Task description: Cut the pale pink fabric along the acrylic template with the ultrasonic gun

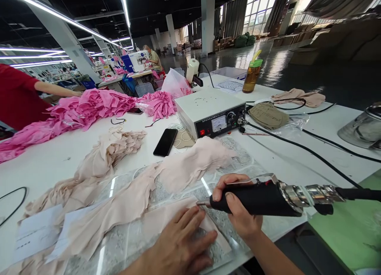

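My right hand (242, 213) is wrapped around a black handheld ultrasonic tool (253, 199). Its narrow metal tip points left and meets the beige fabric piece (166, 215) near my left fingertips. My left hand (184, 243) lies flat with fingers spread, pressing that piece onto a clear plastic sheet (119, 247) over the table. Just beyond the hands sits a heap of pale beige fabric pieces (193, 164). More beige pieces (119, 223) stretch to the left. From the tool's rear a black cable (357, 193) leads off to the right.
A control box (208, 108) with a dial stands behind the heap, beside a phone (165, 142). Pink fabric (89, 108) covers the back left, near a person in red (20, 96). A bottle (252, 74), fabric-like templates (268, 115) and a glass jar (361, 128) occupy the right.
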Available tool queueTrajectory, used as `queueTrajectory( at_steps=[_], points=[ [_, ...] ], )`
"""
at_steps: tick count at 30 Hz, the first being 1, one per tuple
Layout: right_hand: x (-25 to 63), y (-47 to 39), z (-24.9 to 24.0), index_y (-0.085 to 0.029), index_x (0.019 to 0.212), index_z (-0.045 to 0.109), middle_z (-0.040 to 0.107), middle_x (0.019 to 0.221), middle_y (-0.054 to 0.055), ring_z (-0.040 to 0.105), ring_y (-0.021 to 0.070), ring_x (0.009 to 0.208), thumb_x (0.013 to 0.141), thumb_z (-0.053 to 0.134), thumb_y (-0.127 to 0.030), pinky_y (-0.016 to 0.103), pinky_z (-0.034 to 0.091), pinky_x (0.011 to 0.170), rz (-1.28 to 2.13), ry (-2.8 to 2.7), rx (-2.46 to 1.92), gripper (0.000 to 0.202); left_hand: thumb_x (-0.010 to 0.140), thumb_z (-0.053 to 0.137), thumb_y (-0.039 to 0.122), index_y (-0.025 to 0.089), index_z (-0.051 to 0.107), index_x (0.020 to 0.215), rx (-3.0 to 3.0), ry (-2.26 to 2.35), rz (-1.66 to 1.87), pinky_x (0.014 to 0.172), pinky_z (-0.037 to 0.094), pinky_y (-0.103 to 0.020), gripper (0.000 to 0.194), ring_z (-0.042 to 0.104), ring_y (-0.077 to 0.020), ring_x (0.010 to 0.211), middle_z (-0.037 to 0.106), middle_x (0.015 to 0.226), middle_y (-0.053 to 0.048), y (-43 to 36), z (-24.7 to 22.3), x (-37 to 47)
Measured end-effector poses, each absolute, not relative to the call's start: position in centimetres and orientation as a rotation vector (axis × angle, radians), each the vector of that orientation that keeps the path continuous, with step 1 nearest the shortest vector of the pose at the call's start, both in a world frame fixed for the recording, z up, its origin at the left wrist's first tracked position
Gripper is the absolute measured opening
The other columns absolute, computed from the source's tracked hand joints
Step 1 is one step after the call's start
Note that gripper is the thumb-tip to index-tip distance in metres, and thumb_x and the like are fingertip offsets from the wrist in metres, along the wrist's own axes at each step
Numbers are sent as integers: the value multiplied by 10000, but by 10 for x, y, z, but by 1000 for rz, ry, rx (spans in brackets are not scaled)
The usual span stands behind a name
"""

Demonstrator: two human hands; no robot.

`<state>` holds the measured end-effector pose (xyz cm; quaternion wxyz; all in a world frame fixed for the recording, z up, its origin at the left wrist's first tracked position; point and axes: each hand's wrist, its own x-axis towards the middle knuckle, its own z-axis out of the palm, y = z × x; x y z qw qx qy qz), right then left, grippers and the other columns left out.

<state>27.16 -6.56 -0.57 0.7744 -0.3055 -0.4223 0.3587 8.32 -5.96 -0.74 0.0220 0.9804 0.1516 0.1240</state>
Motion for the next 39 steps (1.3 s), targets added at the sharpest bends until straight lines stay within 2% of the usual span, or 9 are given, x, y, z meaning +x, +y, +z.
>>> queueTrajectory(
  at_steps=[5, 12, 23, 31, 39],
  points=[
    [273, -64, -6, -253, 962, 565, 585, 788, -11, 567, 136, 611, 883, 580, -270, 308, 490, 580, 772, -926, -644, 82, 966, 509, 494, 251, 560, 1286, 3075, 450, 401, 1002, 474, -481, 406, 543, -296, 1191, 587, 1213, -103, -59, -8, 82],
    [271, -64, -6, -255, 962, 567, 589, 788, -8, 571, 142, 611, 881, 582, -265, 315, 503, 579, 770, -908, -646, 83, 961, 529, 481, 270, 542, 1304, 3093, 476, 364, 1018, 454, -474, 402, 518, -295, 1219, 567, 1249, -85, -60, -9, 81],
    [271, -62, -5, -240, 953, 585, 598, 738, -7, 574, 146, 596, 864, 594, -249, 308, 501, 573, 772, -893, -646, 90, 951, 555, 481, 271, 509, 1340, 3092, 469, 329, 1027, 446, -446, 444, 468, -307, 1281, 568, 1269, -72, -60, -14, 78],
    [268, -60, -1, -231, 914, 598, 586, 752, -5, 564, 137, 585, 856, 607, -258, 305, 493, 575, 782, -852, -666, 65, 980, 490, 486, 256, 530, 1330, 3102, 446, 383, 990, 479, -455, 421, 494, -324, 1257, 591, 1248, -64, -60, -14, 79],
    [294, -88, 8, -242, 918, 600, 553, 803, 2, 586, 131, 593, 849, 607, -295, 312, 533, 556, 828, -849, -681, 88, 964, 517, 501, 247, 541, 1296, 3035, 473, 311, 1021, 446, -451, 419, 503, -313, 1243, 586, 1235, -71, -62, -8, 81]
  ],
)
